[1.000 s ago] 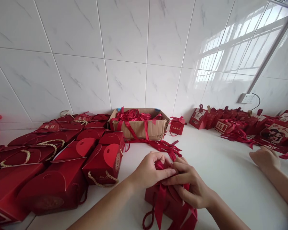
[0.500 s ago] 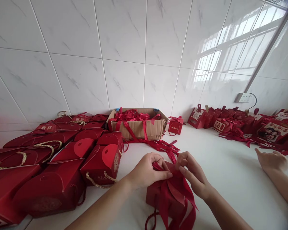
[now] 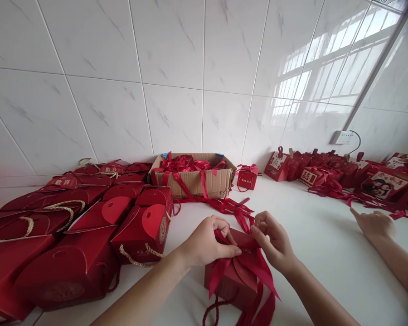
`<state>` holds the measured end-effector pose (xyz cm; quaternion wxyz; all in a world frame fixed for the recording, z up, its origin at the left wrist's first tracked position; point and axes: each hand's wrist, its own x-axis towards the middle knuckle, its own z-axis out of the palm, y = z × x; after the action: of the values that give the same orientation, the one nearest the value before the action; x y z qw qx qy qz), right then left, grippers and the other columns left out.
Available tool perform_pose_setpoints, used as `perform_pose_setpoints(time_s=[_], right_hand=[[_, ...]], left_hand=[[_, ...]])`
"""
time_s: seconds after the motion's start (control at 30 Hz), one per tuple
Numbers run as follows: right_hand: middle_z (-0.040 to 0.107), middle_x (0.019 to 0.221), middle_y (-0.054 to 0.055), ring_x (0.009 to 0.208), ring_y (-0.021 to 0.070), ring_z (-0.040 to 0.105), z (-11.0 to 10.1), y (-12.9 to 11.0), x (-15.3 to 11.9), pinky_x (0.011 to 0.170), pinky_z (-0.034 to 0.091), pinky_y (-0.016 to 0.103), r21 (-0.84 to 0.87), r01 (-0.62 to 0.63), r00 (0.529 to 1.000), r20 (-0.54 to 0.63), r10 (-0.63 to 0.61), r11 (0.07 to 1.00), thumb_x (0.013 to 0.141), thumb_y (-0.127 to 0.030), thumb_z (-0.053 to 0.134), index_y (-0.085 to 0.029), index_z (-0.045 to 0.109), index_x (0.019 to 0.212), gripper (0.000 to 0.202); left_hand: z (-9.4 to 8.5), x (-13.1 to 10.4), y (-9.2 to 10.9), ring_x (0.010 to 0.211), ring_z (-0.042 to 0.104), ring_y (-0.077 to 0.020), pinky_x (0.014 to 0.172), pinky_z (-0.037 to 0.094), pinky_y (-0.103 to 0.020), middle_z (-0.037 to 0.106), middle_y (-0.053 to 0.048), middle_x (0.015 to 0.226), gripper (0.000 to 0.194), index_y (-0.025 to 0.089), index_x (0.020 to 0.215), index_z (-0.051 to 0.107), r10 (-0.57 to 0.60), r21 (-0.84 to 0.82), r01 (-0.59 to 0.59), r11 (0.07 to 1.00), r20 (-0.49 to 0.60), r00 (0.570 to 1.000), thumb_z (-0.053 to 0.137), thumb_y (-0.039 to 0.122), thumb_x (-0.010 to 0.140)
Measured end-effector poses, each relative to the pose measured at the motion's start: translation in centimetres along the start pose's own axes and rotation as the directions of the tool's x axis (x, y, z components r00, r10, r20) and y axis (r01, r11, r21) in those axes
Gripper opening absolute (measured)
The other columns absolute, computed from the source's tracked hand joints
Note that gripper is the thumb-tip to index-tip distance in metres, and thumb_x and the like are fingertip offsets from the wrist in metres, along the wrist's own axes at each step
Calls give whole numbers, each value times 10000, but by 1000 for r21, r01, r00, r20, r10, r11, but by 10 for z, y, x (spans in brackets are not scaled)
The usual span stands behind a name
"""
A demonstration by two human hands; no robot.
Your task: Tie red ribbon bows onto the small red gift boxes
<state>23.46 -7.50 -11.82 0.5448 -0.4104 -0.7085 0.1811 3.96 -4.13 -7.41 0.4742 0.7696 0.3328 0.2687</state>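
Note:
Right in front of me stands a red gift box with a curved top flap and a dark red cord handle hanging at its near side. Red ribbon lies across its top, its loose ends trailing down the front. My left hand is closed at the box's top left, thumb and fingers pinching the ribbon. Over the top right, my right hand pinches another part of the ribbon between thumb and forefinger. The fingers partly hide the spot where the ribbon crosses.
Several red boxes with rope handles crowd the left. Behind, a cardboard box holds red ribbons, some spilling onto the white table. A small red box stands beside it. Several photo boxes and another person's hand are at right.
My right hand has lifted slightly and moved a little away from the box's middle with the ribbon. My left hand keeps its pinch. The other person's hand has shifted left, toward the ribbons.

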Motion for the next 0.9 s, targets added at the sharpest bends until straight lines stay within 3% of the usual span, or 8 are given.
perform_pose_setpoints(time_s=[0.17, 0.27, 0.37, 0.53, 0.67, 0.9], right_hand=[[404, 679, -22, 565, 107, 343, 0, -2, 2, 511, 300, 250, -80, 94, 995, -5, -95, 992, 889, -204, 444, -214, 373, 749, 157], [419, 684, -15, 602, 121, 369, 2, -4, 3, 534, 323, 258, -97, 139, 990, 12, -138, 986, 878, -181, 449, -215, 372, 749, 154], [413, 649, -25, 594, 121, 365, 4, -4, 2, 531, 318, 256, -107, 156, 988, 14, -155, 982, 874, -168, 454, -216, 381, 754, 148], [403, 632, -34, 562, 110, 349, 6, -2, 1, 507, 309, 244, -101, 147, 987, -47, -152, 984, 884, -170, 445, -216, 383, 753, 152], [410, 636, -32, 558, 109, 352, 7, -1, 2, 520, 314, 250, -160, 161, 983, -60, -172, 974, 884, -160, 434, -216, 375, 748, 159], [468, 608, -29, 557, 128, 419, -1, -5, 7, 580, 343, 292, -342, 296, 942, -52, -332, 892, 824, -109, 469, -220, 397, 746, 153]], left_hand=[[-3, 0, 0, 1035, 545, -240, 847, 366, -311, 677, -6, 660, 496, 209, 537, 274, -4, -1, 4, 1000, 1, 1000, 764, 252, 600], [-5, -1, 2, 1008, 545, -237, 843, 366, -314, 681, -15, 701, 403, 200, 523, 382, 19, 12, -19, 1000, 7, 1000, 765, 288, 611], [-4, -2, 4, 983, 551, -234, 816, 380, -309, 657, -17, 729, 315, 192, 557, 490, 6, -35, -7, 999, -23, 1000, 755, 346, 630], [1, -1, 3, 980, 550, -231, 790, 393, -299, 627, -22, 738, 319, 187, 541, 480, -29, -69, 22, 997, -97, 995, 721, 355, 665], [2, 0, 0, 998, 532, -226, 813, 381, -298, 642, -17, 733, 319, 191, 538, 471, -2, -17, 1, 1000, -62, 998, 734, 334, 648], [-3, -1, 0, 1016, 522, -240, 817, 375, -300, 643, -24, 715, 289, 192, 547, 514, -9, 2, 9, 1000, -17, 1000, 747, 342, 629]])
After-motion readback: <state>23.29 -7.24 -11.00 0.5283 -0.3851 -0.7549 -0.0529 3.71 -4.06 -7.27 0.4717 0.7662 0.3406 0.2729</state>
